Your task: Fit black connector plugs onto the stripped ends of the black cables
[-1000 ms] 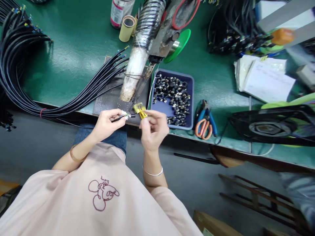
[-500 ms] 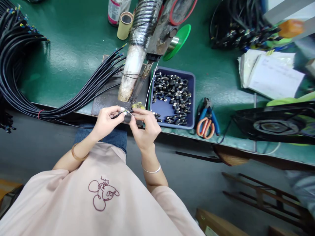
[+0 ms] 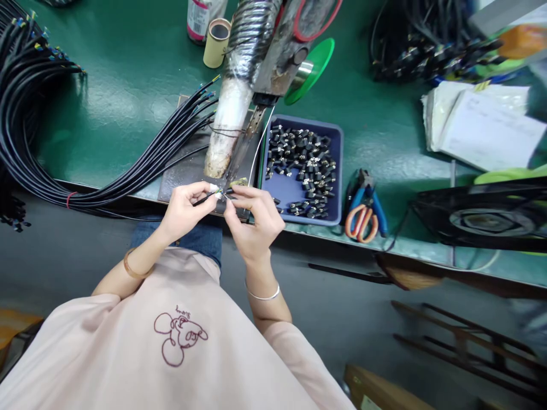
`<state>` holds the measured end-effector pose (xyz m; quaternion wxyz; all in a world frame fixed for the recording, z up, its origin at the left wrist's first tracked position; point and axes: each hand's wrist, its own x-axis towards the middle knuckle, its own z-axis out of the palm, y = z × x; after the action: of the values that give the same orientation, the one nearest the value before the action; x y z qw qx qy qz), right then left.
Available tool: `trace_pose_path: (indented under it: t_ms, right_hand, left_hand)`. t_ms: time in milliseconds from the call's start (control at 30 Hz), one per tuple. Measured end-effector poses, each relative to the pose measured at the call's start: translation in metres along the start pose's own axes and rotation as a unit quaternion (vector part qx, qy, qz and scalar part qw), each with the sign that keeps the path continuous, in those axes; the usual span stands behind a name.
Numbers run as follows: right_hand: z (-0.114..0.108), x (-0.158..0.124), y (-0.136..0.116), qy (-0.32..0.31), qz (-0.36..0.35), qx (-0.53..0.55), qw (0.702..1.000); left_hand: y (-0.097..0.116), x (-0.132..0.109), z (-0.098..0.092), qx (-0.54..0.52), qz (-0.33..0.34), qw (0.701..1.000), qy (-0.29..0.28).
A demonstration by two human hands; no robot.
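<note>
My left hand (image 3: 188, 209) is closed in a pinch on the end of a black cable (image 3: 202, 199), with small coloured wires at its tip. My right hand (image 3: 254, 219) is closed too, its fingertips around a small black connector (image 3: 229, 191), mostly hidden. The two hands nearly meet at the bench edge, just below the soldering iron (image 3: 233, 166). A thin pale solder wire (image 3: 260, 149) runs down from the green spool (image 3: 311, 71) to behind my right fingers. To the right, a blue-grey tray (image 3: 340, 171) holds many small black connectors (image 3: 301, 151).
A bundle of black cables (image 3: 128, 171) lies to the left. A silvery duct (image 3: 252, 40) hangs over the dark plate (image 3: 179, 176). Right of the tray are pliers (image 3: 365, 208), papers (image 3: 482, 131) and a black fan (image 3: 482, 219). A tan cylinder (image 3: 217, 44) stands behind.
My right hand has shifted very slightly to the right, and the fingertips of both hands stay close together. The solder wire hangs in a more curved line. The view has shifted a little.
</note>
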<state>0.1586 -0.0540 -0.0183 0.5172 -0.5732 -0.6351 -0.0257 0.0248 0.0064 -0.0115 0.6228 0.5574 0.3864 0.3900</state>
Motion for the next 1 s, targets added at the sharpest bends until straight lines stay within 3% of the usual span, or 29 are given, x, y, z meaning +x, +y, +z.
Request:
trace_pose_path:
  t_ms: [400,1000]
  right_hand:
    - [-0.0054,0.0001,0.0008,-0.040,-0.009,-0.003,0.999]
    - [-0.0047,0.0006,0.0002,-0.037,0.009,-0.005,0.999]
  left_hand:
    - [-0.0060,-0.0015,-0.0052,0.003,-0.042,0.999,-0.007]
    - [-0.0089,-0.0040,-0.0064,0.035,-0.032,0.999,-0.014]
